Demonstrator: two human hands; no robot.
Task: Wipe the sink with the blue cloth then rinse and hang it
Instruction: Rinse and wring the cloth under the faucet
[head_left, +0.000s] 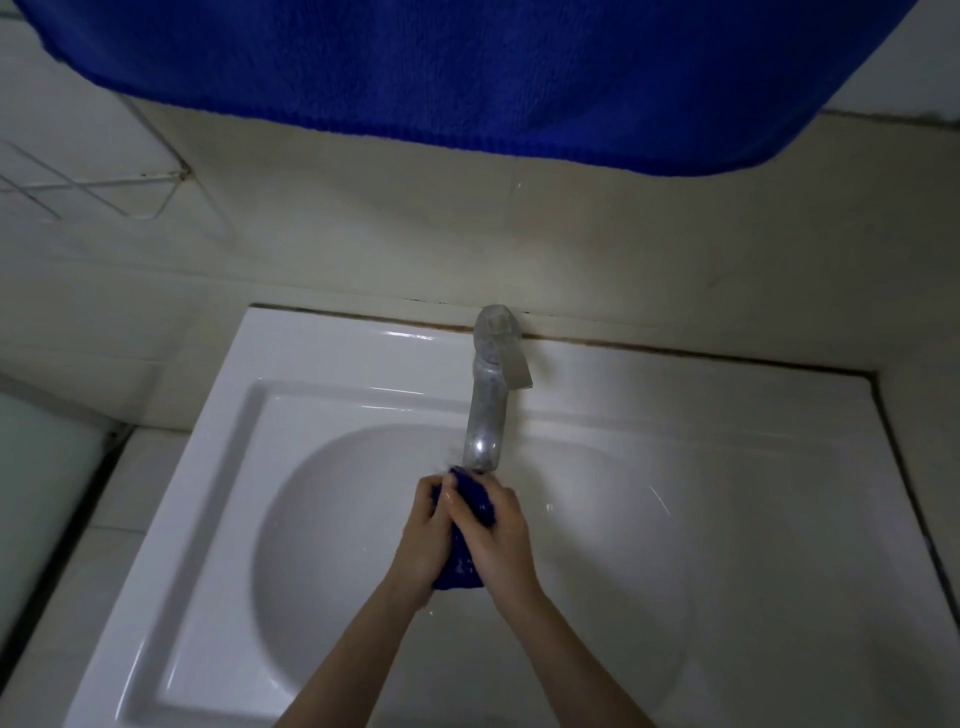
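Your fingers (431, 492) are curling tight around the cloth (471, 498), both sets clamping it with no gap showing between them. Your left hand (422, 532) is gripping its left side and your right hand (503, 538) is gripping its right side. The two hands are pressing close together just below the centre of the frame.

The cloth is sitting bunched into a dark blue wad between your palms. Its long axis is running up and down the frame, leaning a little to the left at the bottom. The upper end is poking out above your knuckles and pointing at the spout. Whether it is touching the spout is hard to tell. The lower end is bulging out between your wrists toward the bottom edge.

Your bare forearms are reaching in from the bottom edge and converging over the basin of the sink (332, 364), which is filling the lower half of the frame. The tap (485, 410) is standing on the back rim at centre, its spout leaning down over your hands, with a faint blur of spray beside its tip.

A big blue towel (467, 67) is hanging across the top of the frame. A white wire rack (78, 187) is sitting at the upper left.
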